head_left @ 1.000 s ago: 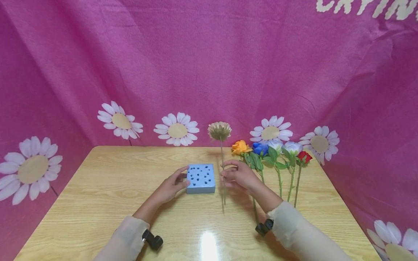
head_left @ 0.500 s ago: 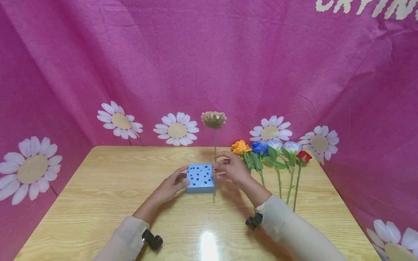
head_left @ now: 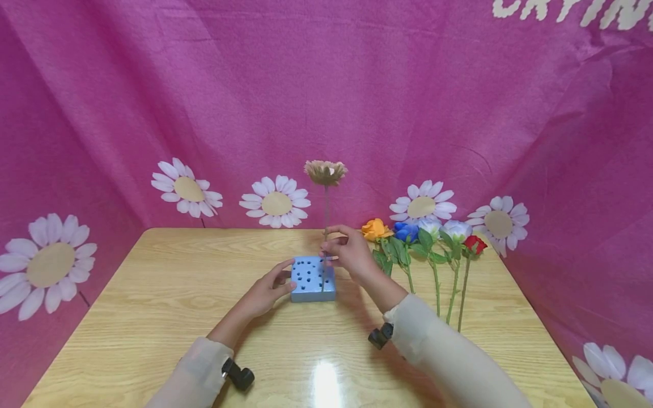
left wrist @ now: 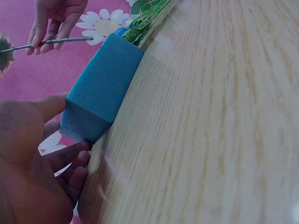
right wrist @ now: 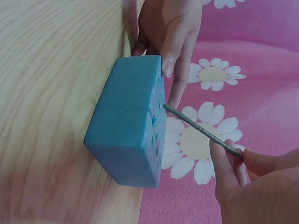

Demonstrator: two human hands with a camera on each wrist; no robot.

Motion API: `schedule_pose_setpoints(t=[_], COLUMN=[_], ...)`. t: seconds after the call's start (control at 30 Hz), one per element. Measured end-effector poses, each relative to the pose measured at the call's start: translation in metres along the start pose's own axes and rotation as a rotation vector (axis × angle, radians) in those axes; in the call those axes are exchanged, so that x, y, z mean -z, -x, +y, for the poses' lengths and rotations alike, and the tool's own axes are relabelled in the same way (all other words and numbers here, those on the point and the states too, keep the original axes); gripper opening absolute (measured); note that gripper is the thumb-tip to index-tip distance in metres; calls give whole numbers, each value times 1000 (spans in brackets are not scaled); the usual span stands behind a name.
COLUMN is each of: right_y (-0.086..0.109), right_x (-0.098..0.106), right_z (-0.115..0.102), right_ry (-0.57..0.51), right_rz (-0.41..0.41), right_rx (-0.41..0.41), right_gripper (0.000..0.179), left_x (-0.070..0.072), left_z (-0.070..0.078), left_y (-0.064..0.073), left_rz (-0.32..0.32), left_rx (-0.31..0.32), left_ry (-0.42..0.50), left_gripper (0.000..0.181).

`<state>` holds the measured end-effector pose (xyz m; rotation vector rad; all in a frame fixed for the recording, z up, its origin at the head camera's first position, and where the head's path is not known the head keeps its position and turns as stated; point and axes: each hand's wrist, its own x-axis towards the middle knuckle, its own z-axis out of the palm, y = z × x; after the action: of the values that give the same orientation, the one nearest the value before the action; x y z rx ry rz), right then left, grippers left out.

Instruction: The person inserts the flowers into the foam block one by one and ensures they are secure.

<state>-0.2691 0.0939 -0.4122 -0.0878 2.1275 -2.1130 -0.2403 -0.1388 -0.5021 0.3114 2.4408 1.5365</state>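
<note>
A blue foam block [head_left: 313,296] with several holes in its top sits on the wooden table. My left hand [head_left: 262,293] holds its left side, thumb and fingers at the edges. My right hand [head_left: 352,256] pinches the thin stem of an artificial flower with a pale, beige-pink head [head_left: 325,172]. The flower is upright, its head high above the block. In the right wrist view the lower end of the stem [right wrist: 201,129] overlaps the holed face. From the left wrist, the stem [left wrist: 65,41] ends just above the block's top.
To the right lie several artificial flowers: an orange one [head_left: 376,230], a blue one [head_left: 406,232], two pale ones and a red rose [head_left: 475,245], with green leaves and long stems. A magenta cloth [head_left: 326,102] printed with daisies hangs around the table [head_left: 168,283].
My right hand has carried the upright flower leftward and up, from beside the block to over its right part. The left hand and the block have stayed in place.
</note>
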Motion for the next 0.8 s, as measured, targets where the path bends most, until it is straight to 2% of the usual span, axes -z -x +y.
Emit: schedule_pose_setpoints(t=[0.37, 0.8], right_y=[-14, -26], right_x=[-19, -39], right_z=[-2, -4], right_ry=[50, 92], right_rz=[98, 150], right_rx=[69, 203], right_gripper=[28, 25], left_x=[0, 0], left_z=[0, 0], left_y=[0, 0], left_rz=[-9, -4], left_rx=[-6, -16], left_ry=[12, 22], left_gripper=[62, 62])
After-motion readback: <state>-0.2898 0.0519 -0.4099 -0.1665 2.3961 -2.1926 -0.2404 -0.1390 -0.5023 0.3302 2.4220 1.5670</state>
